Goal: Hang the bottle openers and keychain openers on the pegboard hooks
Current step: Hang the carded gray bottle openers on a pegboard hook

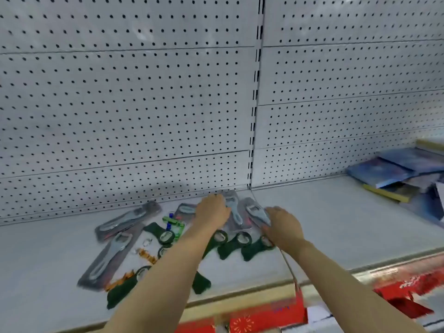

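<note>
Several bottle openers lie on the white shelf point(324, 224) below the pegboard point(144, 104). Silver ones sit on grey cards point(113, 255), dark green ones point(242, 243) lie loose, and small green point(174, 225) and orange point(146, 255) keychain openers lie among them. My left hand point(212, 212) reaches to the back of the shelf, its fingers bent onto a carded silver opener point(234, 207). My right hand point(284, 228) grips the lower end of another carded silver opener point(255, 211), tilted up off the shelf. The frame is blurred. I see no hooks on the pegboard.
Blue and yellow flat packs point(394, 174) are piled on the shelf at the far right. A slotted upright point(255, 92) divides the two pegboard panels. Red packaging point(408, 292) lies below the shelf's front edge point(240, 301).
</note>
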Motion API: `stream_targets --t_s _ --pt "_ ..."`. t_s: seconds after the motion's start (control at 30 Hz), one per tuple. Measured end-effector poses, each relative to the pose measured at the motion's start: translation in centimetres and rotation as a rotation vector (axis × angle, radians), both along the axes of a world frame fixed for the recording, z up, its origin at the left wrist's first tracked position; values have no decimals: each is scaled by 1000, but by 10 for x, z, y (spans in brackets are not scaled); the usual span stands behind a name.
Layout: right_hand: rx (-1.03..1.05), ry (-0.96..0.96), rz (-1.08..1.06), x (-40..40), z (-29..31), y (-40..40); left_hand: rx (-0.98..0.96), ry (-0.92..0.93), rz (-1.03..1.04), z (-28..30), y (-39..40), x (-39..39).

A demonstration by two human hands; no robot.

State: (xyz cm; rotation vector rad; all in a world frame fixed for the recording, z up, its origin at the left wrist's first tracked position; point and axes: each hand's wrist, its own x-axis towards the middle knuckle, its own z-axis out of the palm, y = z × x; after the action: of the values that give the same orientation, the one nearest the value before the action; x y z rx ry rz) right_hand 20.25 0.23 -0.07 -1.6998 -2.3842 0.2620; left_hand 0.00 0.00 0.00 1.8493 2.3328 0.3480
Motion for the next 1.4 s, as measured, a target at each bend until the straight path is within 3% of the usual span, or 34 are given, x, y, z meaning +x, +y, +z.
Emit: stream_targets --t_s 0.2,0.4,0.57,0.77,0.93,1.1,1.4 --pt "-68 -54 -78 -8 -23 36 -199 35 127 -20 47 14" --pt "-175 -134 -133 -12 -36 60 -274 56 241 -31 77 21" --pt "-245 -149 -164 -16 -37 67 -303 -83 341 -39 88 14" --pt "-274 -96 -250 -20 -38 67 -116 -220 456 -35 75 23" --pt "-263 -89 -288 -23 -38 60 124 -485 485 -25 49 33" --pt "-268 -27 -315 -27 -32 49 305 -578 491 -24 18 31" --pt "-341 7 -406 -26 -25 52 370 -578 492 -18 -16 19"
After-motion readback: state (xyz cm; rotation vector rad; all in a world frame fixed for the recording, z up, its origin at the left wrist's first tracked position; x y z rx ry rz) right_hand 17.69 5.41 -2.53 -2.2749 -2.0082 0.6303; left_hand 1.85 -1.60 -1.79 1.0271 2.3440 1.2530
